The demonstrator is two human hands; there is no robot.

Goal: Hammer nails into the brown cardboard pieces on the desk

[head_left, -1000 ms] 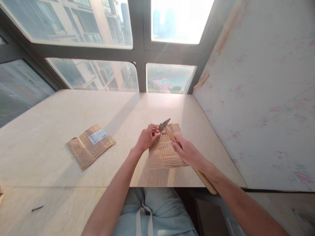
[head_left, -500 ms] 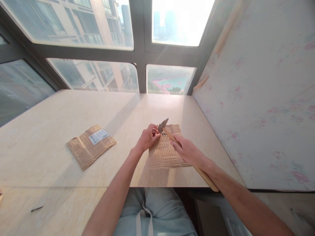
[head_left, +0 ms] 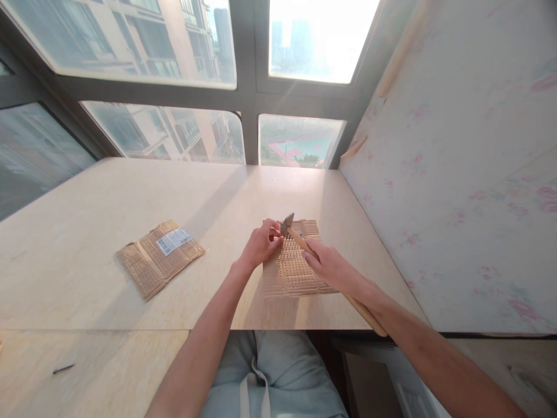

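My right hand [head_left: 326,264] is wrapped round the wooden handle of a hammer [head_left: 297,237], whose metal head is up and to the left, close by my left fingertips. Beneath both hands lies a piece of corrugated cardboard [head_left: 300,273] covered with rows of small holes. My left hand [head_left: 261,242] rests at the cardboard's upper left, thumb and fingers pinched together. What the pinch holds, if anything, is too small and too hidden by the hammer head to make out.
Left of my hands, a second piece of cardboard [head_left: 148,261] bears a white label [head_left: 173,241]. A thin dark object, perhaps a nail [head_left: 63,369], lies at the lower left of the table [head_left: 217,232]. A floral-papered wall [head_left: 478,203] borders the right side; windows stand behind.
The hammer head has shifted slightly down and to the left, nearer my left fingers. My left hand keeps its pinch in about the same place, and the cardboard lies as before.
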